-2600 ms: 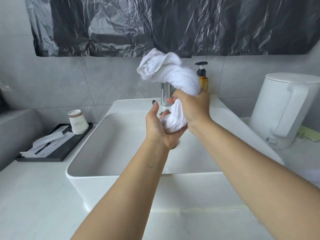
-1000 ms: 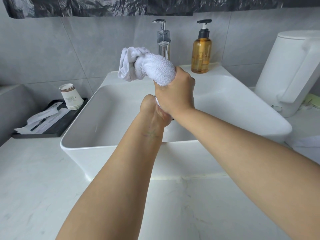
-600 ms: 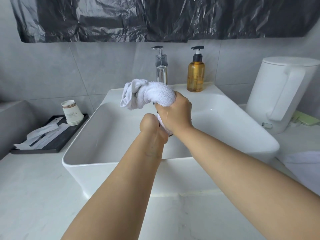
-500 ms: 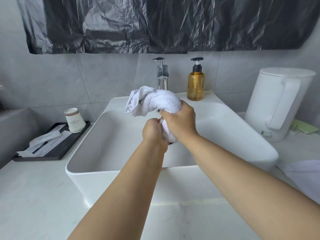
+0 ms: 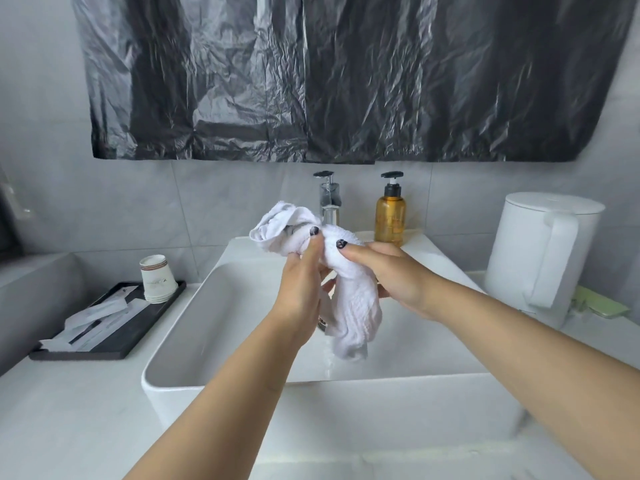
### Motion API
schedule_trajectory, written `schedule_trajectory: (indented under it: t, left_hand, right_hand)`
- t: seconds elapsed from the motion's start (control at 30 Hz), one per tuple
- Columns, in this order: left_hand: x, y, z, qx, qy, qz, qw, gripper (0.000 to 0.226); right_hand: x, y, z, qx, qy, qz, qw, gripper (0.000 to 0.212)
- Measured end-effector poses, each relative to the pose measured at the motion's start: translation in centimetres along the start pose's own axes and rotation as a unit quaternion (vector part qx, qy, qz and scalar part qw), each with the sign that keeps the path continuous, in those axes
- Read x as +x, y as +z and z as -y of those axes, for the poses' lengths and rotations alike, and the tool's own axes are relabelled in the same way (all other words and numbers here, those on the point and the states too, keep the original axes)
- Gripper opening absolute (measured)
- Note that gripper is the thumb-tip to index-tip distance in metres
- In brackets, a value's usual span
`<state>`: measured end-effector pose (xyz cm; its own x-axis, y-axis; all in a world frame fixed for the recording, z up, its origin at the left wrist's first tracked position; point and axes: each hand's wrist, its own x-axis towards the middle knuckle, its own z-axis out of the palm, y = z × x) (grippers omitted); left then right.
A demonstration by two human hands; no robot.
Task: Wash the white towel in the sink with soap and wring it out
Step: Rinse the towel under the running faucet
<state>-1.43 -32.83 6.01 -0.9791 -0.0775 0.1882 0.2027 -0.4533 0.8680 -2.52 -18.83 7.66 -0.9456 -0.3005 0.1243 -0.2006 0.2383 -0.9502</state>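
Observation:
The white towel (image 5: 356, 306) is bunched and twisted, held above the white sink (image 5: 242, 375). My left hand (image 5: 301, 289) pinches its upper part, thumb on top. My right hand (image 5: 391, 275) grips the middle from the right, thumb pressed on the cloth. The lower end of the towel hangs loose over the basin, and a thin stream of water falls from it. The amber soap bottle (image 5: 390, 216) with a black pump stands on the back rim, right of the chrome faucet (image 5: 328, 199).
A white lidded bin (image 5: 540, 251) stands right of the sink, a green object (image 5: 601, 303) beside it. At left, a black tray (image 5: 114, 327) carries stacked paper cups (image 5: 157, 278) and wrapped packets. Black plastic sheeting (image 5: 346, 74) covers the wall above.
Both fists were wringing the towel tightly with the right hand above the left. Now the grip has loosened, the hands have moved apart, and the lower end hangs free. The camera tilted up.

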Motion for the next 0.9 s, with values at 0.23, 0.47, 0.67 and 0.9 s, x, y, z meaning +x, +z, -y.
schedule_trajectory:
  t: [0.23,0.47,0.67,0.9]
  left_hand:
    - [0.0,0.9,-1.0,0.035,0.039,0.087,0.995,0.042]
    - [0.0,1.3,-2.7,0.019,0.011,0.099,0.995,0.053]
    - [0.1,1.6,-3.4,-0.011,-0.019,0.106,0.994,0.057]
    - [-0.4,1.8,-4.9,0.04,-0.107,0.136,0.984,0.044]
  right_hand:
    - [-0.3,-1.9,5.5,-0.165,-0.151,-0.119,0.967,0.046]
    - [0.1,-3.4,9.5,-0.329,-0.24,-0.244,0.88,0.016]
    - [-0.4,-3.0,11.7,0.04,-0.1,-0.199,0.974,0.019]
    - [-1.6,-6.1,12.9,0.15,-0.074,-0.147,0.975,0.034]
